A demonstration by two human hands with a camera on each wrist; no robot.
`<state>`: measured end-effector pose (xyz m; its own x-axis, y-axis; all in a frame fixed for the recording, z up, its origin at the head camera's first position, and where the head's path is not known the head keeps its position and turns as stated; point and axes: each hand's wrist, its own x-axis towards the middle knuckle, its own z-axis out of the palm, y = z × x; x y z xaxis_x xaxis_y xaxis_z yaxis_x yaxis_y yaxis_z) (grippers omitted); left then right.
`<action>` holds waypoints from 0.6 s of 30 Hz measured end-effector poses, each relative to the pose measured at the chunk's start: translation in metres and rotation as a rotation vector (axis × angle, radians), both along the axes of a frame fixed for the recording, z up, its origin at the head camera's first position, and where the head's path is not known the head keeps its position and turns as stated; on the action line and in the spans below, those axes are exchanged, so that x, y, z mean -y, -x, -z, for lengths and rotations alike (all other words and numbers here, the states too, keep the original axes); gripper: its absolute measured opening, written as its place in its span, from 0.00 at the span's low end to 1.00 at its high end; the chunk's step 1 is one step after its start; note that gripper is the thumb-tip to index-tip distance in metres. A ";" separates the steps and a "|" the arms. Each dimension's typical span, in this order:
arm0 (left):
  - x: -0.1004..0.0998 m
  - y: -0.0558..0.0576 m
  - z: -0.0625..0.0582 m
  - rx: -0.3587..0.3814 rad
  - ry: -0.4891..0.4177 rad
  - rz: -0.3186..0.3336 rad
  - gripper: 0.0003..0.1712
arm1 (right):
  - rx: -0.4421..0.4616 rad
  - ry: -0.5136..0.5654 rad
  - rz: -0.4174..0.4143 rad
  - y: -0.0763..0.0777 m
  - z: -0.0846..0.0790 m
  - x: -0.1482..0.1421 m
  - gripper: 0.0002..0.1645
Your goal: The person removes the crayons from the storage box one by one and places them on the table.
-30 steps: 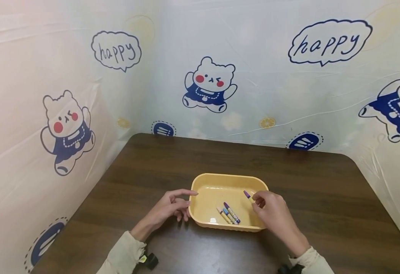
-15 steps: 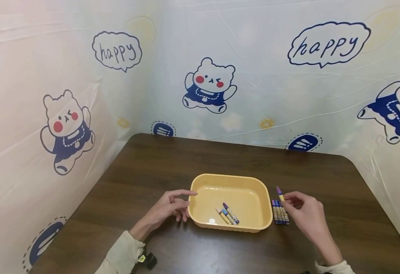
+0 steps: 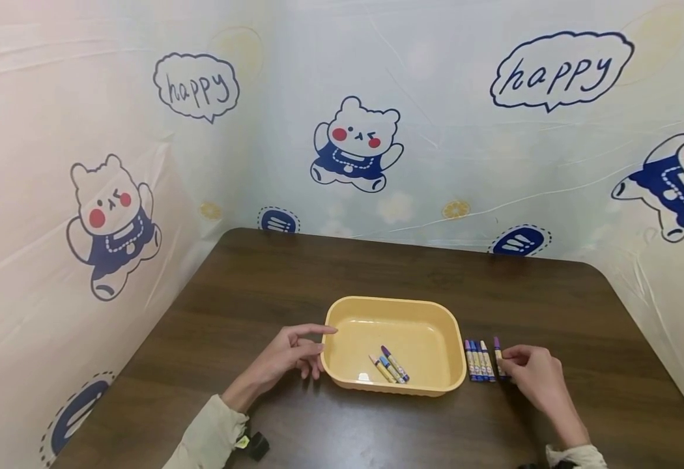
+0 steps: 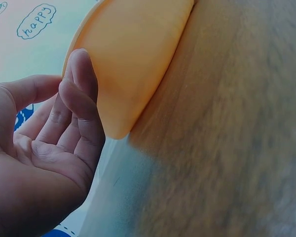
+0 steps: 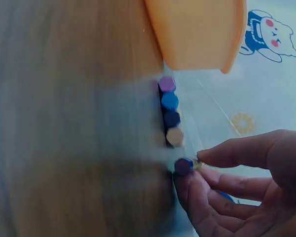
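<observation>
The tray is pinched at its left rim by the left hand, apparently for steadiness. A purple crayon is pinched by the right hand just beside four crayons, seemingly for alignment; inside, three crayons are held. Room is left toward the right edge of the table.

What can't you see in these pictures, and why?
Head view: part of the held crayon, hidden by the right hand.
Head view: print on the three crayons in the tray, too small.
Head view: the far-right bear, cut off by the edge.
Left wrist view: the tray's inside, hidden by its wall.
</observation>
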<state>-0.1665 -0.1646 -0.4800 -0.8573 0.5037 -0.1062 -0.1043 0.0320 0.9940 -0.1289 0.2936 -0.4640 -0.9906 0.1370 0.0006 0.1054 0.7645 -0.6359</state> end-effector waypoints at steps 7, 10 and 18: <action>0.001 -0.001 0.000 -0.005 -0.010 0.002 0.24 | 0.032 0.015 -0.006 0.004 0.004 0.006 0.11; 0.000 0.000 0.001 -0.003 -0.010 0.001 0.24 | 0.062 0.020 -0.009 0.004 0.004 0.007 0.12; 0.001 0.002 0.005 -0.021 -0.005 0.011 0.23 | 0.096 0.008 -0.004 0.002 0.004 0.007 0.11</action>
